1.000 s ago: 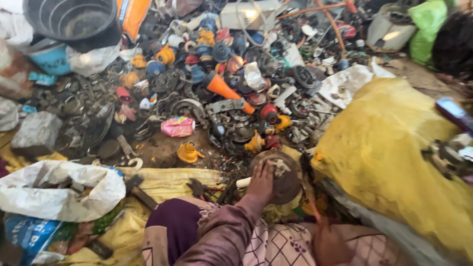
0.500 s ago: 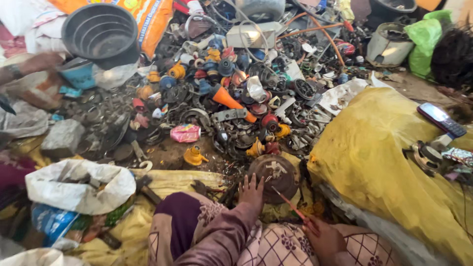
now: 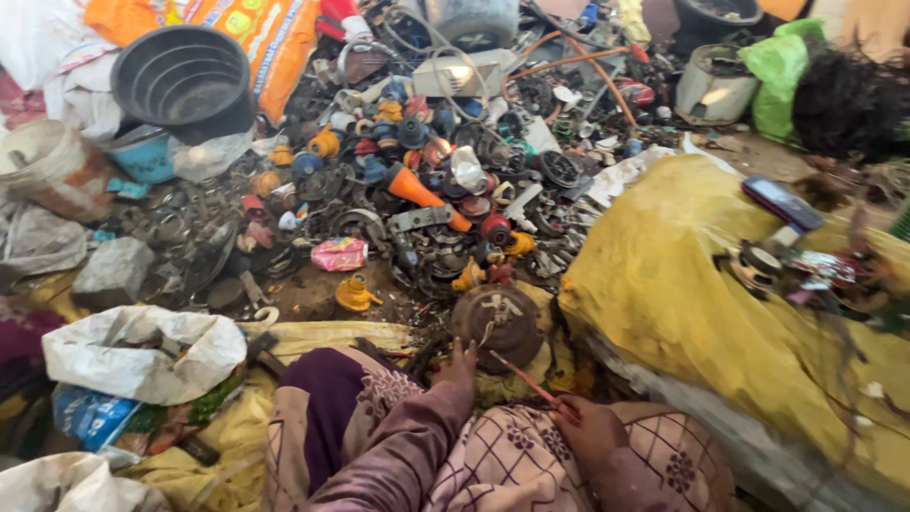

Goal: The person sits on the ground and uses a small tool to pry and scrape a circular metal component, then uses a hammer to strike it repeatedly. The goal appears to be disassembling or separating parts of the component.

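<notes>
Now my left hand (image 3: 462, 363) lies open-fingered on the round rusty metal disc (image 3: 499, 322), my right hand (image 3: 588, 429) pinching a thin red rod (image 3: 527, 381), beside a yellow sack (image 3: 701, 294) and a pink wrapper (image 3: 339, 254).

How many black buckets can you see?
2: a big black bucket at the top left by the orange sack, and another black tub at the top right edge. The scrap pile may hide more.

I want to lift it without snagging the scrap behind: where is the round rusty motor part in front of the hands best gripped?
Probably by the near rim of the motor part, coming from the person's side. It lies flat, face up; its far edge meets the scrap pile, while the left hand already touches the near edge. The right hand holds a thin rod.
</notes>
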